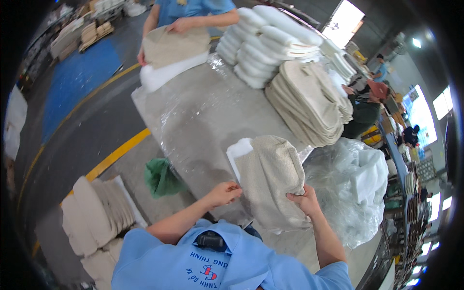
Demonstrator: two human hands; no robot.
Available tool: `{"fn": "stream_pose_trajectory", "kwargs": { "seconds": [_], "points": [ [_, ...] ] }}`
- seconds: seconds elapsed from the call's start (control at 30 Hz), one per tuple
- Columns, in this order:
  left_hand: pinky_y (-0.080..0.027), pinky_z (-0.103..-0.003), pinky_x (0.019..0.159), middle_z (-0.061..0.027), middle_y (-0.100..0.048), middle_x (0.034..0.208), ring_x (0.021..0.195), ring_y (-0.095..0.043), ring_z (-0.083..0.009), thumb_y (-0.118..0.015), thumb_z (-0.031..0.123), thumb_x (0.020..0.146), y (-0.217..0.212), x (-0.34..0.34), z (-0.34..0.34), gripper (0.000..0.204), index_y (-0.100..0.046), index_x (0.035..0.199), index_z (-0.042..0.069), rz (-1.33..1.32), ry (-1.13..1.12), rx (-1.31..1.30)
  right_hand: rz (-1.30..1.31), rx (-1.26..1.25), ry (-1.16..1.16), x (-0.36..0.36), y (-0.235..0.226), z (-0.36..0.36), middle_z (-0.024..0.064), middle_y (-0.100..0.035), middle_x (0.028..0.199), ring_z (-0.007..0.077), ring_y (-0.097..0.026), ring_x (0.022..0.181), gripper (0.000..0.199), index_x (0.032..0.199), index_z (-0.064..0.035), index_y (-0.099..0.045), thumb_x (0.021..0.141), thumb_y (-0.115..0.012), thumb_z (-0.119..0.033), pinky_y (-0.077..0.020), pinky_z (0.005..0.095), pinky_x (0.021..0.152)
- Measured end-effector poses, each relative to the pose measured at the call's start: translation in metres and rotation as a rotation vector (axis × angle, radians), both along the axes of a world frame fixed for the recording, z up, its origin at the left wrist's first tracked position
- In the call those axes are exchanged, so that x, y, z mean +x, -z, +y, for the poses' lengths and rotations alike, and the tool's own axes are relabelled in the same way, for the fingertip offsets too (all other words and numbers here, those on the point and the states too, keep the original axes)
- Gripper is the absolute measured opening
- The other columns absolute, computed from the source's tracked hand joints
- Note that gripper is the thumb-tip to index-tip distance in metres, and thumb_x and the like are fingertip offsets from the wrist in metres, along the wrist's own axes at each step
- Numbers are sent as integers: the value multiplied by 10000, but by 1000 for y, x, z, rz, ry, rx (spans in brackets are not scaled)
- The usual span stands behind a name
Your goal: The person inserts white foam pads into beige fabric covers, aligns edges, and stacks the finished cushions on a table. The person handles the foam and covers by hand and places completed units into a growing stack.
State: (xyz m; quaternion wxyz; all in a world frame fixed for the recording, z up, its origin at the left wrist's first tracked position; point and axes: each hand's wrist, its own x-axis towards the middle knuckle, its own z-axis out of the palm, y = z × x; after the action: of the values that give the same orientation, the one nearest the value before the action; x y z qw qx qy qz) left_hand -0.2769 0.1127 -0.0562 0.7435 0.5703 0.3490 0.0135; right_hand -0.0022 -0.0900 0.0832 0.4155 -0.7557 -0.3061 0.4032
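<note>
A beige fabric cushion cover (270, 179) stands tilted in front of me, with white padding (240, 150) showing along its upper left edge. My right hand (304, 200) grips the cover's right side, thumb on the front face and the other fingers mostly hidden. Just off the left side of the cover is my left hand (224, 193), its fingers curled together in a pinch. Whether anything small is between those fingertips I cannot make out. Beneath the cover lies the grey, plastic-covered table (193, 125).
Across the table, another person's hands (181, 25) hold a similar beige cover (176, 46) over white padding. White pads (270, 43) and beige covers (309, 104) are stacked at the right. Clear plastic (348, 188) bulges beside my right arm. More beige pieces (96, 208) and a green bag (162, 178) are leftward.
</note>
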Motion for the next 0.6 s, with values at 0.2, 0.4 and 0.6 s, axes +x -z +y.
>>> {"fn": "stream_pose_trajectory", "kwargs": {
  "seconds": [0.2,0.4,0.6],
  "points": [
    [-523,-432,976,-165,-618,1280,1128,-622,-260,-680,587,1018,-63,121,9,739,-512,1359,-48,-68,-181,30,-35,154,376,-42,-31,2,138,-761,1213,239,-721,1105,622,1348,25,-608,814,-902,-103,-565,388,984],
    [-517,-358,934,-135,-608,1116,1054,-594,-217,-621,694,1012,-55,209,33,756,-533,1231,-24,-228,-78,157,-214,365,515,-102,-15,29,216,-630,1405,320,-648,1273,910,1457,40,-395,782,-945,-222,-544,427,1051],
    [-527,-330,844,-83,-633,1031,939,-606,-176,-617,606,1042,3,210,5,630,-575,1191,-4,-22,638,334,195,711,647,-157,61,-7,281,-572,1440,365,-617,1312,1040,1490,82,-337,805,-960,-393,-532,441,1073]
  ]
}}
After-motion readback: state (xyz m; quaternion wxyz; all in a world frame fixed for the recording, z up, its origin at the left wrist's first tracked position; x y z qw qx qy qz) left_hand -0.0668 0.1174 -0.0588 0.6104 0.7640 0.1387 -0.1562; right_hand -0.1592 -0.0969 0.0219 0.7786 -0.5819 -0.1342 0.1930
